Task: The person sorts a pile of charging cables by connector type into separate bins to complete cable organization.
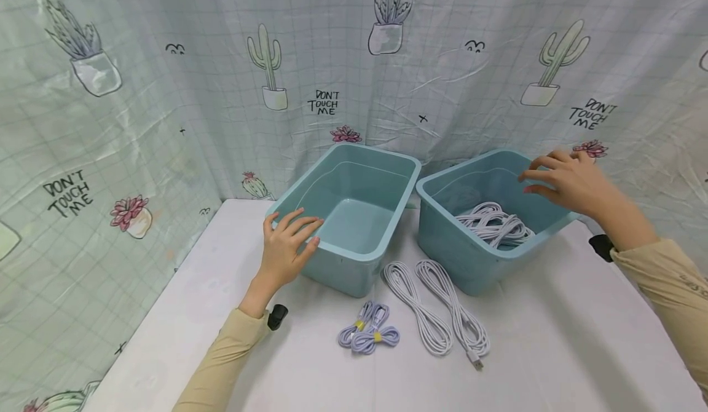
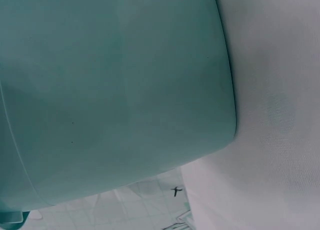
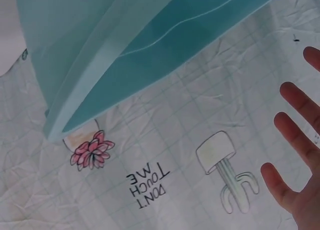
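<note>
My left hand point(image 1: 284, 249) is at the near left corner of the left blue-green bin point(image 1: 332, 251), fingers spread over its rim and holding nothing. That bin has nothing lying on its floor. My right hand point(image 1: 570, 181) hovers over the right rim of the other blue-green bin point(image 1: 459, 258), fingers loosely bent with nothing between them. Coiled white cables point(image 1: 495, 224) lie inside this right bin. In the right wrist view, the fingers point(image 3: 295, 132) are apart, away from the bin's rim. The left wrist view shows only the bin's outer wall point(image 2: 115, 100), without the hand.
On the white table point(image 1: 310, 363) before the bins lie two long bundled white cables, one point(image 1: 417, 307) beside the other point(image 1: 456, 310). Left of them are two small lilac cable coils point(image 1: 373, 329) with yellow ties. A printed curtain point(image 1: 221, 92) stands close behind.
</note>
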`<state>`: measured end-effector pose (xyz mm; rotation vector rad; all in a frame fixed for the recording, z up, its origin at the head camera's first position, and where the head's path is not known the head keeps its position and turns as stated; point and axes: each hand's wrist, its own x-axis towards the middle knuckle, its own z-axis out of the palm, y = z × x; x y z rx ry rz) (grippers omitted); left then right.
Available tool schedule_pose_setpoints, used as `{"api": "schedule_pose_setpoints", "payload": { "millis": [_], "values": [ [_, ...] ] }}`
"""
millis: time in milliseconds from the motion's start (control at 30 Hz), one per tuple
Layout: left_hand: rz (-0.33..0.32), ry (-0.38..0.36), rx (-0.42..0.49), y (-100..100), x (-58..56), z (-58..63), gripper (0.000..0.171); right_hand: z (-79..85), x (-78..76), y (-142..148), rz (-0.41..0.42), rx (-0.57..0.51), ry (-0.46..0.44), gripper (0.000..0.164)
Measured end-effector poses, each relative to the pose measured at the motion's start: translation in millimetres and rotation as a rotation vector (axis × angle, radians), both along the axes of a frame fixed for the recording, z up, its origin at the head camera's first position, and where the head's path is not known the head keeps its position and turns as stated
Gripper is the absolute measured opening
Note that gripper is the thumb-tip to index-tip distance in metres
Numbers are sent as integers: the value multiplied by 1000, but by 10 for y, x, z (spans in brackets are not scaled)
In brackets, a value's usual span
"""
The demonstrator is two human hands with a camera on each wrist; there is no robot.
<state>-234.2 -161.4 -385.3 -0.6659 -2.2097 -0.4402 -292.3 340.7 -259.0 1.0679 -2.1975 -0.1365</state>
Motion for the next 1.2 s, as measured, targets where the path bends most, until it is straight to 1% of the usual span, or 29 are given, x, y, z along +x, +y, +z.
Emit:
{"api": "schedule_pose_setpoints", "payload": {
  "millis": [133, 200, 500, 700, 800, 967, 1100, 1200],
  "values": [
    [-1, -1, 3, -2, 2, 5, 57, -38, 84, -66, 45, -3, 21, 59],
    [-1, -5, 3, -2, 2, 3, 56, -62, 129, -105, 51, 5, 22, 59],
    [1, -13, -1, -4, 21, -8, 56, -199, 365, -301, 83, 9, -43, 56],
    [-10, -6, 3, 1, 20, 6, 55, -253, 511, -426, 98, 24, -48, 55],
    [-13, -14, 6, 3, 21, 10, 55, -275, 570, -484, 109, 34, -51, 54],
    [-7, -28, 6, 3, 31, 23, 55, -328, 629, -590, 143, 38, -77, 50],
    [-4, -33, 3, 3, 39, 26, 55, -389, 643, -664, 180, 32, -98, 44],
    [-4, -30, -1, 4, 43, 30, 55, -439, 648, -716, 193, 33, -100, 43]
  ]
}}
